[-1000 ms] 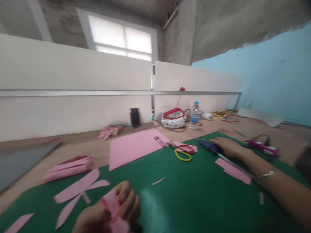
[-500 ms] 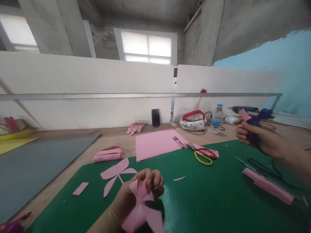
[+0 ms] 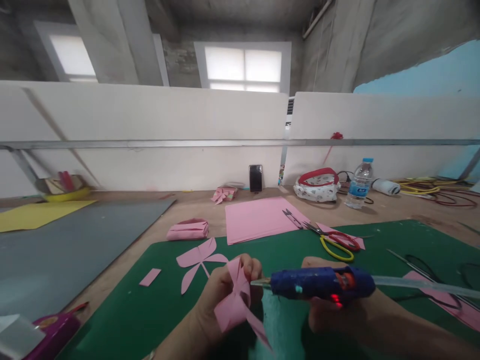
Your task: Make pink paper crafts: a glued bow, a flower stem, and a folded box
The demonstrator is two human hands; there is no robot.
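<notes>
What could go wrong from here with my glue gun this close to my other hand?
The blue glue gun in your right hand has its nozzle right by the fingers of your left hand; if it's hot, a slip could burn them.

Glue might also land in the wrong spot, since the folded pink paper is held only by your left hand, with nothing else visibly steadying it.

- Left hand (image 3: 213, 295): fingers curled in a pinch; left forearm (image 3: 182, 332) slants toward the worktop (image 3: 216, 215)'s far edge.
- Right hand (image 3: 333, 315): wrapped in a grip; right forearm (image 3: 405, 325) slants leftward.
</notes>
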